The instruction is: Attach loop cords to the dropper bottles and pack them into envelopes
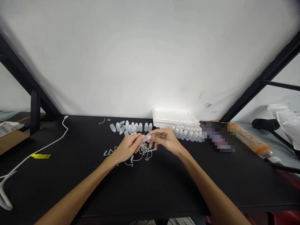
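Head camera: one small bottle (145,138) is raised between two bare hands over a black table (93,184). Take that bottle as the clock's centre, with 12 o'clock towards the wall (131,56). The left hand (128,147) grips its body between thumb and fingers; the right hand (166,140) has thumb and fingertips pinched at its white tip, the other fingers loosely curled.

The work looks partway through, judging from the layout: this bottle is being handled now, and the others sit in two groups. The scattered bottles (140,127), from about 10 to 12 o'clock, could be one stage, and the packed bottles (184,134) near 3 o'clock another; which are finished cannot be told.

Counting, one bottle is held. The scattered group has roughly thirteen, some upright and some tipped or lying down, with a few partly hidden. The packed group overlaps too much for an exact count, but seems to be a dozen or more. One stack of white trays (175,116) lies at 2 o'clock, its layers too thin to number. Pale strips (144,149), tangled beyond counting, spread from 6 to 8 o'clock. One white cable (50,144) runs at 9 o'clock.
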A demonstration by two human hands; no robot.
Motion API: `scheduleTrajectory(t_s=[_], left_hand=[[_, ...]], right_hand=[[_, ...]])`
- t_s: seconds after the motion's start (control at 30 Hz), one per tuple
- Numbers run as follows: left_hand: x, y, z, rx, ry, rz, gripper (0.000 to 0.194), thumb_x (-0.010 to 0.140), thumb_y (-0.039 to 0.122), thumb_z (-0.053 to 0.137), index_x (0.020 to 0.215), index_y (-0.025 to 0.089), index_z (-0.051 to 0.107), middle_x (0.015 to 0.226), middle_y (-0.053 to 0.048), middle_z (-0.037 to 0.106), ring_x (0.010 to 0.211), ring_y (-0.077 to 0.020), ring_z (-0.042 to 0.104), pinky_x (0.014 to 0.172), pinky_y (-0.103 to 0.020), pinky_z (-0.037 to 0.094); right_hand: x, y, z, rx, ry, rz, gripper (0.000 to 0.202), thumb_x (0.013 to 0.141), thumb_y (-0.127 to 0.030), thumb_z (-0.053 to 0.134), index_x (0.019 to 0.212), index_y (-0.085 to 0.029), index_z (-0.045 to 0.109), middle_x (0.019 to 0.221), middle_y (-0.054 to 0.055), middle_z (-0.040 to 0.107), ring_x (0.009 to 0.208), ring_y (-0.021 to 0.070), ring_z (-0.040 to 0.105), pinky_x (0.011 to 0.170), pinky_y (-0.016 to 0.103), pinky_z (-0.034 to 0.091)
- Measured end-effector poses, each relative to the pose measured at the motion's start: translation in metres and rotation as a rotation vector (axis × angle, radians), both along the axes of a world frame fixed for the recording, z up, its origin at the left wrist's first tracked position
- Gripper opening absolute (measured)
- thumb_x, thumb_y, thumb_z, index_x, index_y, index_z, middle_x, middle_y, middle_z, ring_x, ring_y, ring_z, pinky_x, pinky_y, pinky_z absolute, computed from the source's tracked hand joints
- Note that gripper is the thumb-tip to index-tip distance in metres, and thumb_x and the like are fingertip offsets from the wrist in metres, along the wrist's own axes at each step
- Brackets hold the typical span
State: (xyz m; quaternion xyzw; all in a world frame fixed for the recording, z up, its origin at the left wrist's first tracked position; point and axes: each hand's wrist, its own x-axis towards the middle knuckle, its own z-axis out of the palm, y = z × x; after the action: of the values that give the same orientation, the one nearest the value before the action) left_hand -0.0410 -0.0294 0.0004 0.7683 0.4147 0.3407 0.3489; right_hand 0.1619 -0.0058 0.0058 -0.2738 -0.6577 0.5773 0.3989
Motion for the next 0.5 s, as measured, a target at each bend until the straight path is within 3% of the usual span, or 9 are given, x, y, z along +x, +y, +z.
scheduleTrajectory(t_s=[0.17,0.33,0.4,0.5], left_hand=[[0.001,0.002,-0.002,0.034,0.000,0.012,0.044,0.098,0.042,0.037,0.068,0.016,0.055,0.055,0.003,0.049,0.049,-0.0103,0.045,0.053,-0.025,0.040],[0.003,0.003,-0.009,0.053,-0.104,0.070,0.035,0.095,0.042,0.044,0.104,0.017,0.066,0.080,-0.002,0.058,0.058,-0.0111,0.055,0.052,-0.024,0.046],[0.004,0.002,-0.012,0.089,-0.094,0.105,0.035,0.096,0.040,0.042,0.108,0.017,0.066,0.077,-0.002,0.058,0.058,-0.0115,0.055,0.054,-0.024,0.046],[0.008,-0.002,-0.012,0.165,-0.020,0.114,0.038,0.099,0.037,0.036,0.098,0.016,0.068,0.066,0.000,0.055,0.060,-0.0128,0.054,0.056,-0.024,0.045]], right_hand=[[0.000,0.000,0.001,0.002,-0.040,-0.018,0.029,0.077,-0.035,0.073,0.094,-0.012,0.072,0.072,0.007,0.071,0.063,0.0171,0.068,0.050,0.026,0.053],[-0.002,-0.001,0.002,0.048,-0.076,-0.063,0.031,0.074,-0.036,0.075,0.092,-0.012,0.072,0.065,0.005,0.069,0.058,0.0163,0.067,0.050,0.026,0.053],[-0.002,-0.002,-0.001,0.037,-0.078,-0.065,0.033,0.072,-0.037,0.076,0.091,-0.011,0.071,0.063,0.005,0.068,0.059,0.0172,0.067,0.050,0.027,0.054],[0.000,-0.003,-0.005,0.003,-0.075,-0.051,0.035,0.071,-0.040,0.077,0.090,-0.011,0.071,0.065,0.006,0.069,0.061,0.0182,0.068,0.051,0.028,0.055]])
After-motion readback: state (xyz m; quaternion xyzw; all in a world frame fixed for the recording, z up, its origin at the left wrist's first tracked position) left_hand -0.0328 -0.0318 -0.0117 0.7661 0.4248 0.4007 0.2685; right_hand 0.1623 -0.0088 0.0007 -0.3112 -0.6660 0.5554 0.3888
